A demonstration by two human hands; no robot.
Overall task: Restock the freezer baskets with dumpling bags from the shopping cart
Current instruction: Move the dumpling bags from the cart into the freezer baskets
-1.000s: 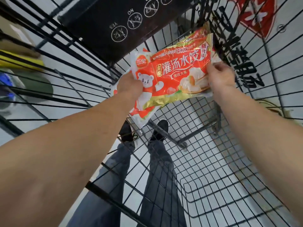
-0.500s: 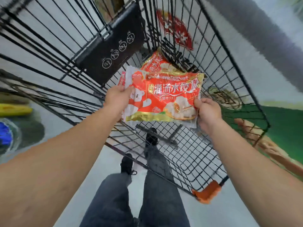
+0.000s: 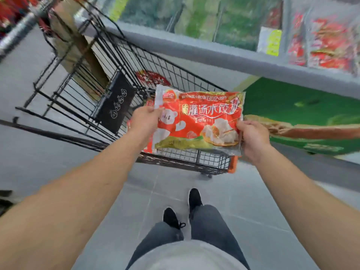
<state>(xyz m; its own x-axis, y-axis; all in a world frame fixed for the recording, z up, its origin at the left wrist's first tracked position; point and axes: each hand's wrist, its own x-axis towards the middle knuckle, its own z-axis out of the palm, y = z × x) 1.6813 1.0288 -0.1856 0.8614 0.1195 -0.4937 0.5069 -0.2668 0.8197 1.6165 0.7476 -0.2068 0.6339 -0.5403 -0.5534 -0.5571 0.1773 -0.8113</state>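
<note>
A flat red-and-gold plastic dumpling bag (image 3: 198,123) with white lettering is held up in the air above the near end of the black wire shopping cart (image 3: 109,75), clear of its rim. The left hand (image 3: 146,121) pinches the bag's left edge, thumb on the printed face and fingers behind; the right hand (image 3: 253,137) grips the lower right corner with its fingers curled round the seam. A sliver of more red packaging shows behind the bag's left side, so there may be a second bag in the same grip, though the view does not settle it.

Just right of the cart runs the grey-rimmed chest freezer (image 3: 214,47) with a green front panel. Through its top, blurred, lie green frozen packs (image 3: 224,26) and, further right, red frozen packs (image 3: 331,43) that look like the same kind of goods. The baskets themselves cannot be made out in the blur.

The step in hand appears to be the carry from cart to freezer: the bag is lifted out but not yet over the freezer rim. The next move likely calls for swinging both arms right and upward past the rim, towards the red section, then lowering the bag flat before letting go. Whether a lid must be slid aside first cannot be told from here.
</note>
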